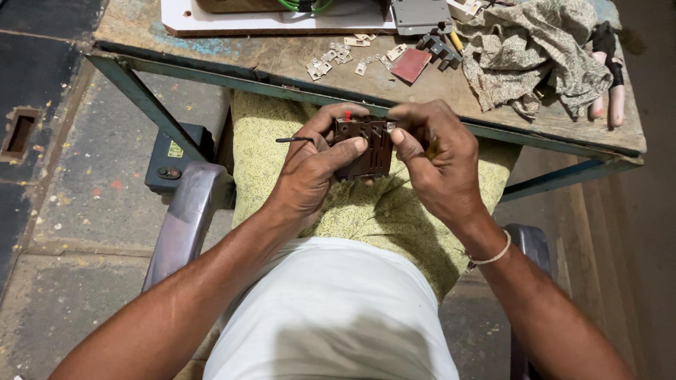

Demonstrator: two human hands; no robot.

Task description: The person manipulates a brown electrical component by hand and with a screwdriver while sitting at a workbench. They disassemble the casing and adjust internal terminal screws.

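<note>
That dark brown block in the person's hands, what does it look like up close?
The dark brown block looks like moulded plastic, roughly rectangular, with slots and ribs on its upper face and a small red bit at its top edge. It is held above the lap, in front of the workbench. The left hand cradles it, thumb across its face; the right hand pinches its right edge.

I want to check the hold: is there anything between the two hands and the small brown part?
Nothing visible. The left hand and the right hand both touch the brown part directly, above the lap. The cloth lies apart on the workbench.
</note>
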